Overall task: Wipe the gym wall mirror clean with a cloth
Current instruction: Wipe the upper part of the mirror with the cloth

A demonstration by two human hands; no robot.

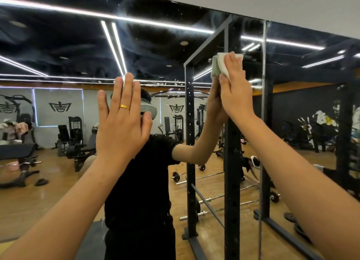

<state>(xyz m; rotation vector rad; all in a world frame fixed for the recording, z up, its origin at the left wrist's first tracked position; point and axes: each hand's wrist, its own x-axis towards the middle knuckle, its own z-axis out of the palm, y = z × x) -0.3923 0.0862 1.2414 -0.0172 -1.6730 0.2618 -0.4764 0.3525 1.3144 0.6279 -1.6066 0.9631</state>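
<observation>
two hands are raised to the mirror (78,51): the cloth (222,64) is pressed high on it under the straight-fingered right hand (236,88); smudges may be left by the flat, empty left hand (121,123).

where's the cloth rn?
Head view, upper right of centre: the cloth is pressed against the mirror by the right hand, just left of the vertical panel seam.

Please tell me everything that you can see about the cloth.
The cloth is small, white and folded, and looks like soft fabric, with a pale green part at its left edge. It lies flat against the mirror, high up. The right hand covers most of it and presses it to the glass with straight fingers.
</observation>
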